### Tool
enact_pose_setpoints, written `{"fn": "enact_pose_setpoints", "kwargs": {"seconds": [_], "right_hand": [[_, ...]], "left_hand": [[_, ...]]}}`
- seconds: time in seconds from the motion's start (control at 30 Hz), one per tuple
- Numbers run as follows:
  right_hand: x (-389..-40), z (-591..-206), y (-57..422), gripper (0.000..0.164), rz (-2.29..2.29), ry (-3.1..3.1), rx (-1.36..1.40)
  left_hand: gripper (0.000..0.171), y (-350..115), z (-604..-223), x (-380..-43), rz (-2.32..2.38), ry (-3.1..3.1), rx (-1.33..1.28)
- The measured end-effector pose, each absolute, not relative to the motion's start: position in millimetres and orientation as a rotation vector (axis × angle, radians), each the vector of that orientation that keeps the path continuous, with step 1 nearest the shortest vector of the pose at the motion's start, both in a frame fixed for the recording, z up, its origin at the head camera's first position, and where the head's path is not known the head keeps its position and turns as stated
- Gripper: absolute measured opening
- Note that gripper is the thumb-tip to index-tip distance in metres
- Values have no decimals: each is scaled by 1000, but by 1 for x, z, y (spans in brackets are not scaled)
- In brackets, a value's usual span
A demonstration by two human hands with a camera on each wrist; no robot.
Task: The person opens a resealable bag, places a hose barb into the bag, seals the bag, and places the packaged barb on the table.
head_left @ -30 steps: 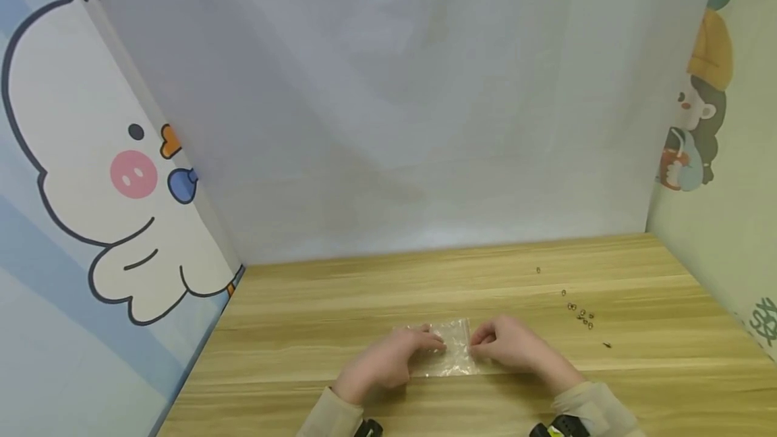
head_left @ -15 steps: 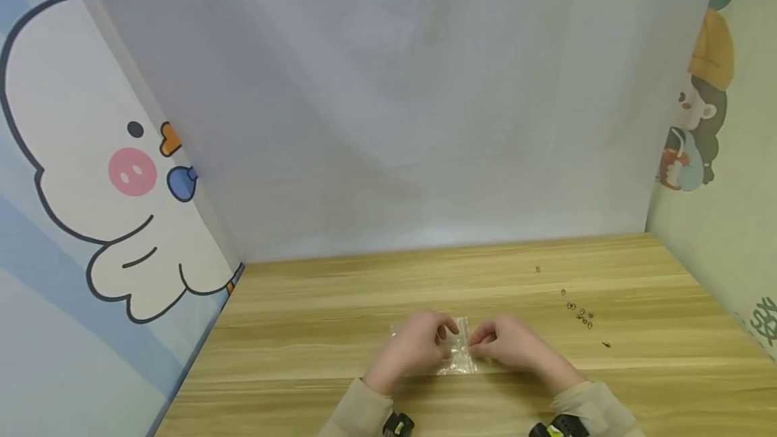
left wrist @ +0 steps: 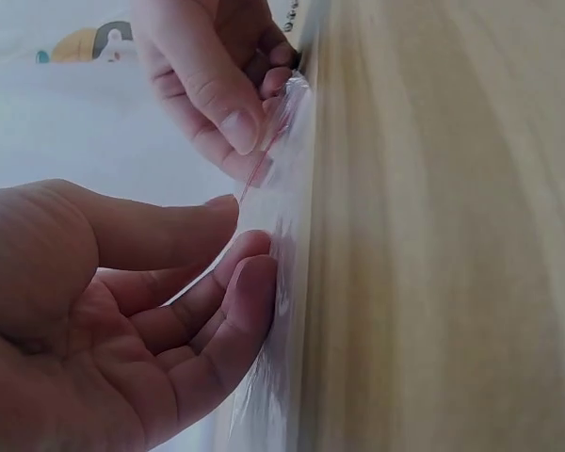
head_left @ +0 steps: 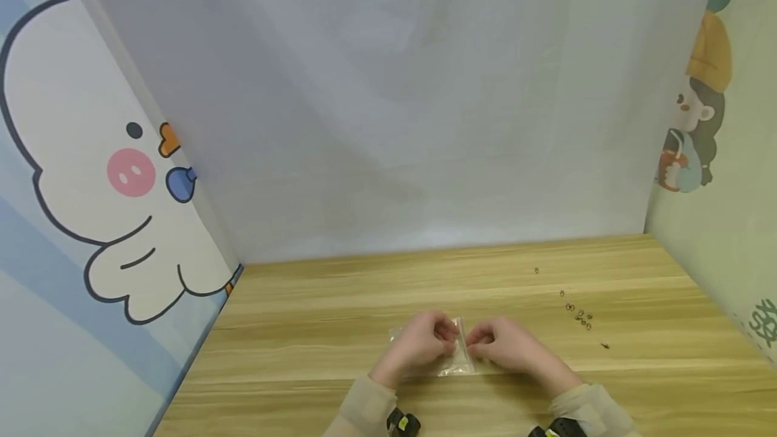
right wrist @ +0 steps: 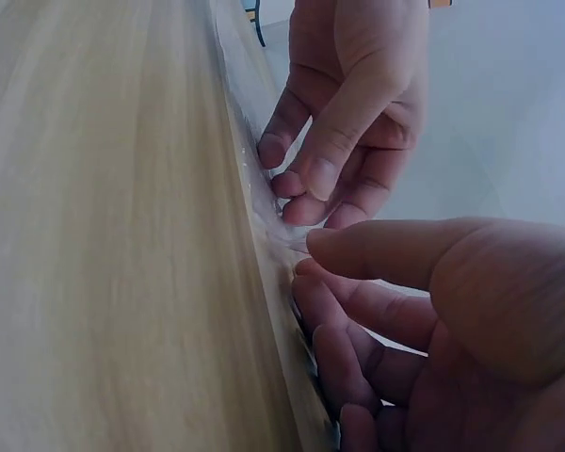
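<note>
A clear plastic zip-lock bag (head_left: 458,359) lies on the wooden table between the hands, its zip strip facing right. My right hand (head_left: 506,349) pinches the bag's right edge between thumb and forefinger, also seen in the right wrist view. From the left, my left hand (head_left: 419,342) reaches over the bag, thumb and forefinger brought together at the film close to the zip. A thin red line runs along the bag (left wrist: 287,108) between both hands in the left wrist view. The left hand hides much of the bag's left part.
Several small shiny metal pieces (head_left: 581,313) lie scattered on the table to the right of the hands. One longer dark piece (head_left: 605,345) sits nearer. A pale curtain-like backdrop (head_left: 425,120) stands behind the table (head_left: 315,302), with printed side walls.
My left hand has moved right over the bag, toward its zip end, and its thumb and fingers have closed together. The right hand has kept its place at the bag's edge.
</note>
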State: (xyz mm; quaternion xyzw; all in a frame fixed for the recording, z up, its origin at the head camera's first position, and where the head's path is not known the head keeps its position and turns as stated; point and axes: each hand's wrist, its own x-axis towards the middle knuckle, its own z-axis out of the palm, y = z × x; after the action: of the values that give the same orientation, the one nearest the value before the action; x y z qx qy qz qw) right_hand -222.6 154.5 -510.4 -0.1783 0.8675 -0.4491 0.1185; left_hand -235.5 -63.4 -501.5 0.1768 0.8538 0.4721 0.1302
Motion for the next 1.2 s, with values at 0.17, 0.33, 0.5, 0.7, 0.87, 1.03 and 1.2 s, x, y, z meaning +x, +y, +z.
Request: {"fn": "enact_pose_setpoints", "kwargs": {"seconds": [0.17, 0.33, 0.5, 0.7, 0.87, 1.03, 1.2], "right_hand": [[-221, -510, 152, 15, -1335, 2520, -533], [-222, -513, 149, 17, -1331, 2536, -539], [-221, -514, 146, 23, -1343, 2525, -537], [-220, -513, 143, 30, -1385, 2472, -536], [-220, -513, 144, 32, -1406, 2450, -532], [-221, -513, 145, 30, -1392, 2441, -513], [-219, -514, 143, 32, -1400, 2438, -496]], "left_hand": [[15, -65, -500, -237, 1389, 2437, 478], [13, -64, -500, -240, 1434, 2396, 444], [10, -65, -501, -240, 1462, 2372, 411], [7, -67, -500, -240, 1415, 2410, 455], [14, -67, -501, -239, 1364, 2447, 530], [14, -67, -502, -240, 1341, 2459, 533], [8, -71, -502, -240, 1304, 2449, 512]]}}
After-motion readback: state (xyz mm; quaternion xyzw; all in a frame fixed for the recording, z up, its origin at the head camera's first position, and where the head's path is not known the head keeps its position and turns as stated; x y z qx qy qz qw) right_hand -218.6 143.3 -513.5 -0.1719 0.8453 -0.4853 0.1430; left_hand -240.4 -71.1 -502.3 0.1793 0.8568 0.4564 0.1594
